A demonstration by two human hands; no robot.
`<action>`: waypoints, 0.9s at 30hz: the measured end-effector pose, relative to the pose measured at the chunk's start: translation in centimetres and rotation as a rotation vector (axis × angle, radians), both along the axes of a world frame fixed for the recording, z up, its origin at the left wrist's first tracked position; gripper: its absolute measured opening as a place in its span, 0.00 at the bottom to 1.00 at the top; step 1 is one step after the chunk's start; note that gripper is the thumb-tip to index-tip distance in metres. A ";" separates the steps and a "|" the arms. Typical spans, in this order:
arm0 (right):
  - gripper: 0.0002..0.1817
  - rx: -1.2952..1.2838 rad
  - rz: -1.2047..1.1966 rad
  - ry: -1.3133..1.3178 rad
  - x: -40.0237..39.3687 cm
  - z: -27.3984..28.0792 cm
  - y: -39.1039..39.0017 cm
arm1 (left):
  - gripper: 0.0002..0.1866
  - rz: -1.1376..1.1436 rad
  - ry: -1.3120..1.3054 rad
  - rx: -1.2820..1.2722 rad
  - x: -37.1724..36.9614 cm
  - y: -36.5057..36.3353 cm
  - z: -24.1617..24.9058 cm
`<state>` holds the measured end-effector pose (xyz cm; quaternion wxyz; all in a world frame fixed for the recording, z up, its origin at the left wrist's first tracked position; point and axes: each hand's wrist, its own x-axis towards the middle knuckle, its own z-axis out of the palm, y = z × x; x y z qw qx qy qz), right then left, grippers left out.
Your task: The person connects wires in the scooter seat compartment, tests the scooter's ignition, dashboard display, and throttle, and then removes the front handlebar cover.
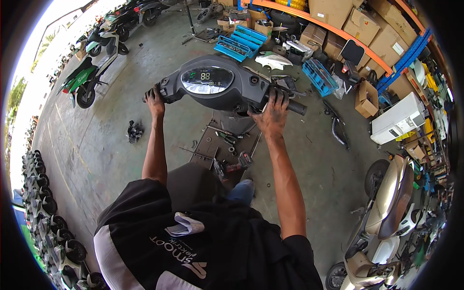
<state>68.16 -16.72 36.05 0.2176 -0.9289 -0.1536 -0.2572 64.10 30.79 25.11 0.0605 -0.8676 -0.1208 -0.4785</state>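
A scooter's dark grey handlebar cover (209, 100) is in front of me, its dashboard display (208, 79) lit with digits. My left hand (155, 101) is closed round the left end of the handlebar. On the right side, my right hand (274, 115) has its dirty fingers curled over the handlebar beside the right grip (297, 107). Below, the scooter's floorboard (200, 146) carries sockets and loose metal parts (231, 139). A red and black cordless power tool (240, 162) lies there too, close to my leg.
Open blue toolboxes (241, 43) and a blue tray (320, 78) are on the floor ahead. Cardboard boxes fill an orange-framed rack (333, 31). A green scooter (87, 77) stands at left, a beige scooter (386, 205) at right. A dark part (135, 131) lies on the floor.
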 end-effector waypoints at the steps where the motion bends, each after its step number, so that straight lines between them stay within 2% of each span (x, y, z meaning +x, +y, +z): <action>1: 0.59 -0.001 0.003 0.001 0.1 -0.1 0.0 | 0.25 0.003 0.001 -0.001 0.0 0.0 -0.1; 6: 0.59 0.026 0.014 -0.024 0.3 -0.4 0.1 | 0.26 -0.010 0.021 -0.077 0.1 0.1 -0.3; 13: 0.59 0.024 0.006 -0.021 0.4 -0.4 0.1 | 0.26 0.019 0.034 -0.063 0.1 -0.1 0.0; 16: 0.59 0.025 0.021 -0.038 0.5 -0.4 0.1 | 0.23 0.012 0.017 -0.027 0.1 -0.1 0.1; 21: 0.57 0.025 0.019 -0.020 0.4 -0.1 0.2 | 0.25 -0.009 0.029 -0.074 0.1 -0.2 0.2; 27: 0.55 0.016 0.033 -0.083 0.5 0.1 0.0 | 0.26 -0.010 0.003 -0.015 0.2 0.1 -0.2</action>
